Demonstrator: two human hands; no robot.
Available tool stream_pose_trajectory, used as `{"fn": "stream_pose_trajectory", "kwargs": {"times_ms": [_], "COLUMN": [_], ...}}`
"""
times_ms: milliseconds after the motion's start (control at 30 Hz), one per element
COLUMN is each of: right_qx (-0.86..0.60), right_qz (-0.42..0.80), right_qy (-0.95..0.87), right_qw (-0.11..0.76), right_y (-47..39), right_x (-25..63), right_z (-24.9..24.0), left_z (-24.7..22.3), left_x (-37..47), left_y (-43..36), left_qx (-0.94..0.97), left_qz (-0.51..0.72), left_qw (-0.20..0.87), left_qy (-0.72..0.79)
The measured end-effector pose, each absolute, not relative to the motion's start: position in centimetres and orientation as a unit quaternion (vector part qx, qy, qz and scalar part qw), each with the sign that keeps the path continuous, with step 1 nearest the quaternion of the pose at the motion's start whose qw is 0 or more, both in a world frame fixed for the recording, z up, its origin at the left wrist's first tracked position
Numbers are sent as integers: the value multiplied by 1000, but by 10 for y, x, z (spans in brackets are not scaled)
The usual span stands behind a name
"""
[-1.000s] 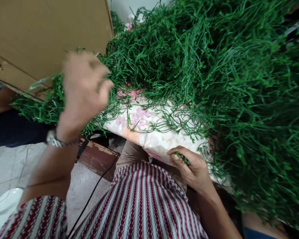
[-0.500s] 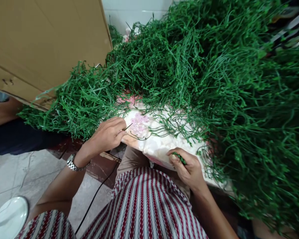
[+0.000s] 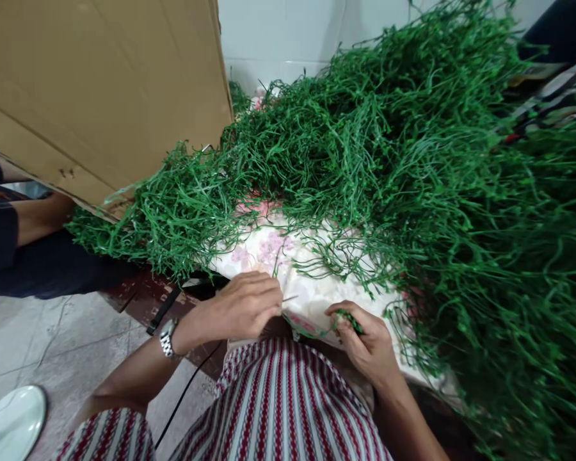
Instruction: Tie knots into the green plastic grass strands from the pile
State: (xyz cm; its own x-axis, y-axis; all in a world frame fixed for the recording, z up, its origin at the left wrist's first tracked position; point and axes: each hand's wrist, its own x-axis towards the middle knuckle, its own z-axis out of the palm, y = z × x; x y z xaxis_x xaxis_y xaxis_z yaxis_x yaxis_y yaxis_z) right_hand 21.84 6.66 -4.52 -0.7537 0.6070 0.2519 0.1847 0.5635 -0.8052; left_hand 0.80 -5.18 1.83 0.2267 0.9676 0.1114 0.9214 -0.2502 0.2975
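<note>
My left hand (image 3: 247,304), with a metal watch (image 3: 167,338) on its wrist, is pinched closed over the front edge of the flowered cloth (image 3: 312,291). A thin, pointed, needle-like piece (image 3: 290,298) sticks out from its fingertips; I cannot make out its kind. Just to the right, my right hand (image 3: 365,342) is closed around a small bundle of green stems (image 3: 350,320), their ends showing at the thumb. A thin green strand (image 3: 312,334) runs between the two hands. Loose green plastic-looking stems (image 3: 331,256) lie on the cloth beyond my fingers.
A big heap of green stems (image 3: 365,147) covers the back and right side. At upper left stands a cardboard box (image 3: 105,83), with another person's arm (image 3: 43,218) beside it. A black cable (image 3: 187,390) and a white round object (image 3: 14,422) are low on the left.
My left hand has moved right and toward me, closer to my right hand. A green strand now spans between them. My right hand keeps its hold on the bundle. The view has shifted slightly.
</note>
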Motion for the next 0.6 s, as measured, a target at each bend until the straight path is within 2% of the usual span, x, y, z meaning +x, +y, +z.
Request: {"fn": "stream_pose_trajectory", "kwargs": {"times_ms": [133, 300, 400, 500, 600], "right_qx": [-241, -241, -237, -242, -242], "right_qz": [422, 434, 443, 448, 454], "right_qy": [-838, -831, -827, -822, -819], "right_qw": [248, 251, 252, 255, 256], "right_y": [68, 67, 65, 63, 62], "right_x": [219, 219, 220, 221, 222], "right_z": [-46, -46, -45, -45, -47], "left_z": [34, 82, 95, 88, 62], "left_x": [0, -92, -138, -124, -59], "left_y": [-62, -69, -62, -44, -14], "left_qx": [787, 634, 558, 463, 608], "left_qz": [141, 199, 173, 220, 239], "left_qw": [-16, -284, -299, -324, -237], "left_qy": [601, 691, 754, 795, 719]}}
